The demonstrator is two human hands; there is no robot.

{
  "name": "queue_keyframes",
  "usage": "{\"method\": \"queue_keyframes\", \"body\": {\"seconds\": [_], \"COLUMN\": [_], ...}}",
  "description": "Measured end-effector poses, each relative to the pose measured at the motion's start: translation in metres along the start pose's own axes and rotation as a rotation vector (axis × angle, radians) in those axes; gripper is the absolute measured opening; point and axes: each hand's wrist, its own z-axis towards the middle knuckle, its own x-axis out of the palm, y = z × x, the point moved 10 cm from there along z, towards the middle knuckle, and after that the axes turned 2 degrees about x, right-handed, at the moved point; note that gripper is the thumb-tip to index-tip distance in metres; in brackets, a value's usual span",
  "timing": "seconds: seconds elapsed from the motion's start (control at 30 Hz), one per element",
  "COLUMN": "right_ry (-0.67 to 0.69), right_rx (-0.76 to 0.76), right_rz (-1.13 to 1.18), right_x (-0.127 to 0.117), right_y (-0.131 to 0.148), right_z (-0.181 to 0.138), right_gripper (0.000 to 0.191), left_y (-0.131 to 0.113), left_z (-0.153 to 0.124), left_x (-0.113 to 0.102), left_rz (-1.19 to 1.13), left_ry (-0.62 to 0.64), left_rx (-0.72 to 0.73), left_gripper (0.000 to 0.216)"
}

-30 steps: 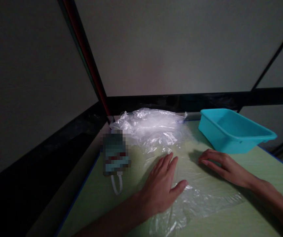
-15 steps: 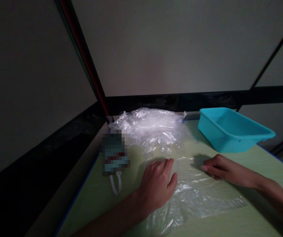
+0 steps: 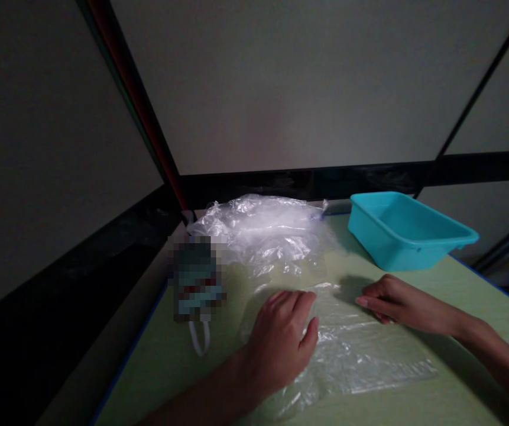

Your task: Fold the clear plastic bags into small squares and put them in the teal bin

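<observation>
Plastic sheeting (image 3: 365,362) lay flat and wrinkled on the pale green tabletop (image 3: 462,287), nearest my camera. Over the sheeting's left part I saw the left hand (image 3: 283,343), fingers bent and side by side, thumb standing apart from them; I couldn't tell whether its underside touched the film. At the sheeting's right part, the right hand (image 3: 398,305) was curled, thumb drawn in toward the fingers, and my feed didn't show whether any film was pinched between them. Left of the sheeting lay a pixelated item (image 3: 198,278), its details unreadable, with a white loop (image 3: 200,353) toward me. Beyond the sheeting sat a crumpled, shiny heap of clear plastic (image 3: 263,225). Beyond it to the right stood a turquoise basin (image 3: 367,236), upright, and behind the sheeting rose a grey wall (image 3: 281,89).
</observation>
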Motion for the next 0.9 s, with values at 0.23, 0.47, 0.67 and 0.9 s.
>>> {"method": "queue_keyframes", "body": {"seconds": [0.23,0.47,0.67,0.9], "right_ry": [-0.015,0.346,0.542,0.823], "right_rx": [-0.003,0.047,0.080,0.119], "right_rz": [0.136,0.401,0.392,0.392], "right_x": [0.001,0.036,0.052,0.072], "right_y": [0.000,0.007,0.010,0.030], "right_z": [0.002,-0.011,-0.022,-0.040], "right_gripper": [0.045,0.055,0.057,0.054], "left_y": [-0.082,-0.069,-0.023,-0.006], "left_z": [-0.024,-0.024,-0.009,-0.007], "left_x": [0.026,0.028,0.018,0.020], "left_rz": [0.087,0.171,0.247,0.266], "left_ry": [0.119,0.125,0.209,0.180], "left_rx": [0.485,0.346,-0.004,-0.022], "left_gripper": [0.007,0.006,0.032,0.043]}}
